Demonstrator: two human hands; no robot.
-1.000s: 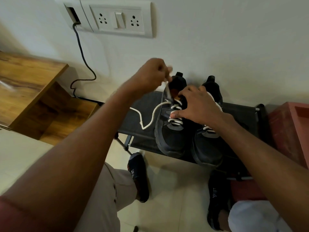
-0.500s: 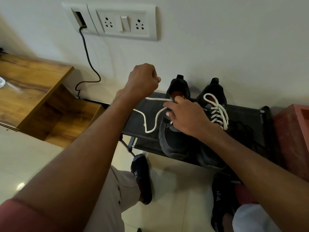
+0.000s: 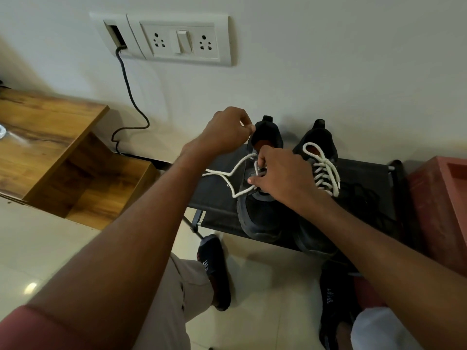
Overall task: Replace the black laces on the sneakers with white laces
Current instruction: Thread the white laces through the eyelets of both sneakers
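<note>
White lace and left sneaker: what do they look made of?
White lace: looks like woven cotton or polyester cord, matte and limp, since it lies in loose bends on the rack. Left sneaker: black upper looks like matte knit or mesh fabric, no shine; its sole edge looks like rubber or foam, though that is hard to tell.

White lettering runs along the top of each black fabric sock [image 3: 214,269] worn on the person's feet, on the near floor below the rack; the right-hand sock [image 3: 333,296] carries similar white letters. Both prints are too small and blurred to read. Nothing else bears legible text.
</note>
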